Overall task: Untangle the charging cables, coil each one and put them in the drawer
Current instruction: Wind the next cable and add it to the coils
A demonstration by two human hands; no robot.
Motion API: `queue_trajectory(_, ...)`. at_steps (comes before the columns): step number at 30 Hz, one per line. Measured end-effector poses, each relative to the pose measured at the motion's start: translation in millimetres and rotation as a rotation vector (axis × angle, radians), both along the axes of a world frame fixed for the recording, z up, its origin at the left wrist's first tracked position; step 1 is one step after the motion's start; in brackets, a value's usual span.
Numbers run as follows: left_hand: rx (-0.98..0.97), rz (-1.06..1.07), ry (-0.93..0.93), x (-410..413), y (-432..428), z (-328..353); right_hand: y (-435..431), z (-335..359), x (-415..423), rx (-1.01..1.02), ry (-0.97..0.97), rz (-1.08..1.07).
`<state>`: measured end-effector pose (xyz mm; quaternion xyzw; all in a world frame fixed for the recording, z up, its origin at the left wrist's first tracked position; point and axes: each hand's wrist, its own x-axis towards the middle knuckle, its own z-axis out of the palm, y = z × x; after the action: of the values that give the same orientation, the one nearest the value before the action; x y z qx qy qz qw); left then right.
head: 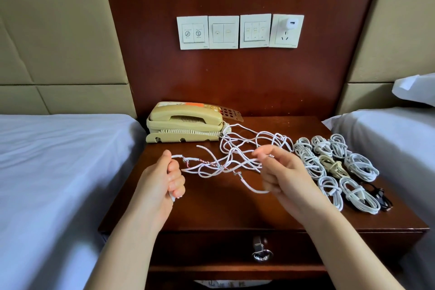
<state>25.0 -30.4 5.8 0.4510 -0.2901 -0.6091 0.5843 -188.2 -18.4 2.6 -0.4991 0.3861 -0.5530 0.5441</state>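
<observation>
Nearest of all, down in front of the phone (186,122), is the drawer (211,247). It is closed and has a shiny ring pull (262,253).

The left hand (164,179) is in front of the phone, above the counter (235,209). Its grip is tight: the fingers curl in a fist round one white cable end. The right hand (280,172) is in front of the phone's right end. Its thumb and finger pinch a white strand, and a loop hangs under its curled fingers.

The tangled cables (235,155) run sideways between the two hands, then go back to the right end of the phone. Near the left hand the white skin is torn, and thin coloured wires show.

To the right of the phone lie the coiled cables (360,166), close together in rows. Most are white. One beige coil (332,166) sits in the middle, and a black cable (381,195) lies at the near right edge.

The phone is beige and its long side goes left to right.

Up on the wall behind the phone are four switch plates (223,32). They have tiny pictures and maybe words, too small to read. A white charger plug (290,24) sits in the one on the right.
</observation>
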Motion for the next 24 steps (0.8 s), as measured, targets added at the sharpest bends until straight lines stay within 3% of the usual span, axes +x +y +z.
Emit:
queue_trajectory(4,0.007,0.096,0.036,10,-1,6,-1,8,1,-0.016,-0.308,-0.047)
queue_trajectory(8,0.006,0.144,0.045,11,-2,4,-9,-1,5,0.137,-0.315,-0.167)
queue_trajectory(13,0.043,0.183,0.083,16,-3,7,-17,-3,3,0.254,-0.507,-0.360)
queue_trajectory(15,0.025,0.196,0.083,19,-1,9,-16,-2,3,0.240,-0.363,-0.371)
queue_trajectory(18,0.007,0.180,0.072,22,4,13,-12,-1,6,0.223,0.039,-0.269)
queue_trajectory(24,-0.098,0.067,0.013,18,23,25,-4,-8,19,-0.069,1.118,-0.091)
